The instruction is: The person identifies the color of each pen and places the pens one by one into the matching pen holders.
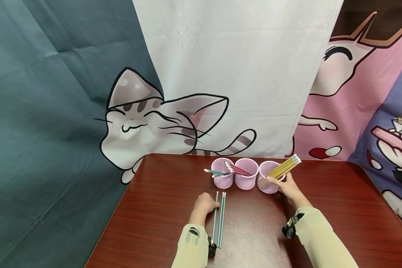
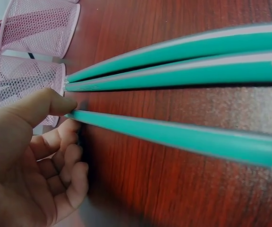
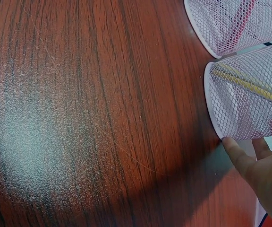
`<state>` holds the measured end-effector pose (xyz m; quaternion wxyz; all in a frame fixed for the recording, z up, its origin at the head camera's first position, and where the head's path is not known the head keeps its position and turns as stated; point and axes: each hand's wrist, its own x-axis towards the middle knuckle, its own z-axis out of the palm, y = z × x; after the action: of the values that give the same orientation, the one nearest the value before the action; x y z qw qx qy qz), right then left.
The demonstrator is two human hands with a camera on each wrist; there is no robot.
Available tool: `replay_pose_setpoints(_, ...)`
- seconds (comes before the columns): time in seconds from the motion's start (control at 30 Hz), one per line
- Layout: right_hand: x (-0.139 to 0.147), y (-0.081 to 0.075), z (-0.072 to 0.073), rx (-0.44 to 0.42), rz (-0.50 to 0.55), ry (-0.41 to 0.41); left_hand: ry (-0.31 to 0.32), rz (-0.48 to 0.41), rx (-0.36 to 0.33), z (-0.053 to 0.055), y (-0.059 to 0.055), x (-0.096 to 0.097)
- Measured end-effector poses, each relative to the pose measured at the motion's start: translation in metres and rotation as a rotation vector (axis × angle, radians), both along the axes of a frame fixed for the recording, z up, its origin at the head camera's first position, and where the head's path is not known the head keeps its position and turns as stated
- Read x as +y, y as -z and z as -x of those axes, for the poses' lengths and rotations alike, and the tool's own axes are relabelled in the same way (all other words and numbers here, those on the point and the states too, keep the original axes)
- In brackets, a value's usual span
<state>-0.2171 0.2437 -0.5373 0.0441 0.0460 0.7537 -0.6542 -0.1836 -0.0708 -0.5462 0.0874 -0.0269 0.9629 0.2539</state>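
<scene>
My left hand [image 1: 204, 204] pinches the far end of a green pencil [image 2: 183, 138] between thumb and forefinger, its other fingers curled beneath. The pencil's near end points toward me, close over the table. Right beside it lie two more green pencils [image 2: 192, 71], side by side. My right hand [image 1: 289, 188] grips the rightmost pink mesh cup [image 1: 268, 189] at its right side. The thumb is by the rim, and one fingertip touches the base ring in the right wrist view. Yellow pencils [image 1: 283, 167] lean out of this cup to the right, white erasers up.
Left of that cup stand two more pink mesh cups in a row. The middle cup [image 1: 246, 183] holds red pencils [image 1: 239, 170]; the left cup [image 1: 223, 182] holds green pencils [image 1: 217, 172]. Behind the brown table [image 1: 154, 208] hangs a printed cartoon cloth [image 1: 238, 74].
</scene>
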Motion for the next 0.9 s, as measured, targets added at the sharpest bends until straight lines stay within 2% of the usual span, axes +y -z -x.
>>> replay_pose_setpoints(0.2, 0.000, -0.001, 0.000, -0.012, -0.005, -0.002, -0.019, 0.031, -0.028, -0.002, -0.010, 0.000)
replay_pose_setpoints(0.3, 0.000, -0.002, 0.000, -0.012, -0.012, 0.000, -0.027, 0.018, -0.022, -0.002, -0.014, 0.001)
replay_pose_setpoints(0.53, -0.001, -0.004, -0.002, -0.018, -0.023, 0.003, -0.026, -0.010, 0.044, -0.001, -0.026, 0.002)
replay_pose_setpoints(0.8, -0.002, -0.006, -0.002, -0.044, 0.016, 0.001, -0.023, -0.075, 0.111, -0.002, -0.050, 0.004)
replay_pose_setpoints(0.9, -0.002, -0.006, -0.003, -0.045, 0.017, 0.001, -0.020, -0.099, 0.157, -0.002, -0.057, 0.005)
